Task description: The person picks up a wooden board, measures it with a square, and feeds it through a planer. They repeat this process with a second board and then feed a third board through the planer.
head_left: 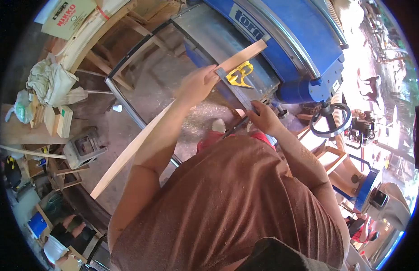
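Note:
My left hand [199, 86] is closed around a long pale wooden board [242, 55]. One end of the board lies over the metal bed of a blue machine marked "torq" [281, 27], and the rest slants down under my left forearm. A combination square with a yellow head [241, 74] rests near the board's edge, its steel blade [239, 94] running toward me. My right hand [265, 119] grips the near end of that blade. Part of the board is hidden behind my left hand and arm.
A metal rail frame [128, 97] surrounds the floor area on the left. The machine's handwheel [330, 120] sticks out at right. Cloth bags [49, 79], wood offcuts [60, 121] and a carton [67, 18] stand at left. Another person [365, 230] is at lower right.

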### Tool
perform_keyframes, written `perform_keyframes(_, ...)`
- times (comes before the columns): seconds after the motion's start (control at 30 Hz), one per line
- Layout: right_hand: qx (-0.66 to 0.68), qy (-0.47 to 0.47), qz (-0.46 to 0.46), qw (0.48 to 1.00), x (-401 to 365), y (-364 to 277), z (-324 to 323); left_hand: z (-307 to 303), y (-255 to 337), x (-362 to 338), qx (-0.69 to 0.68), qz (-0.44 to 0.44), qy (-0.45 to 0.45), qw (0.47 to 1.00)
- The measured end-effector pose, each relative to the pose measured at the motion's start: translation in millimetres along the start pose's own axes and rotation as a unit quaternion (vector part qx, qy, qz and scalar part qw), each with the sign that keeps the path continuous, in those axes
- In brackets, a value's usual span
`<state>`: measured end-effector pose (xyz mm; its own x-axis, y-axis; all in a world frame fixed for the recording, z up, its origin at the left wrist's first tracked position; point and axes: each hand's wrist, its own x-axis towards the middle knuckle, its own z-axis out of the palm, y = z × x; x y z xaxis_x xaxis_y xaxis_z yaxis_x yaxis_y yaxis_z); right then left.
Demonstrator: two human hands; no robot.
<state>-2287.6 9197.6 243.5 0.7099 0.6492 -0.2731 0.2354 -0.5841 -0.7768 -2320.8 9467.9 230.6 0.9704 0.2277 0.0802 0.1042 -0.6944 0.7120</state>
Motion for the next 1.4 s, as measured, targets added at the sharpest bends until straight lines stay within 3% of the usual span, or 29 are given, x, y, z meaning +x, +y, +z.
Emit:
perform_keyframes(0.07,0.079,-0.052,0.132,0.987,0.6,-11.1,0.0,1.7,6.2,8.3,-0.066,-0.050,-0.076,0.994)
perform_keyframes(0.17,0.108,-0.054,0.168,0.978,4.0,-9.6,5.7,3.8,7.7,16.9,-0.092,-0.059,-0.085,0.990)
perform_keyframes(0.27,0.028,-0.052,0.120,0.991,7.5,-0.1,9.4,9.3,-2.3,16.8,-0.103,-0.017,-0.069,0.992)
perform_keyframes(0.37,0.055,-0.051,0.110,0.991,6.8,-1.5,8.8,11.3,-3.8,17.0,-0.089,0.018,-0.041,0.995)
perform_keyframes(0.5,0.081,-0.092,0.159,0.980,8.3,-13.3,0.3,6.7,3.1,15.3,-0.091,-0.002,-0.040,0.995)
perform_keyframes(0.77,0.083,-0.045,0.100,0.990,8.7,-15.8,2.2,1.1,6.1,17.5,-0.082,-0.030,-0.048,0.995)
perform_keyframes(0.87,0.071,-0.077,0.135,0.985,10.9,-13.1,1.6,5.4,-2.2,18.7,-0.140,-0.026,-0.054,0.988)
perform_keyframes(1.13,0.037,-0.116,0.152,0.981,17.9,-14.9,-2.9,6.9,-2.8,19.9,-0.117,-0.012,-0.032,0.993)
perform_keyframes(1.2,0.107,-0.143,0.268,0.947,18.8,-20.5,-5.1,6.8,-2.5,19.6,-0.109,-0.019,-0.042,0.993)
perform_keyframes(1.4,0.081,-0.131,0.233,0.960,14.0,-7.3,-2.0,8.0,-4.0,20.8,-0.113,-0.025,-0.051,0.992)
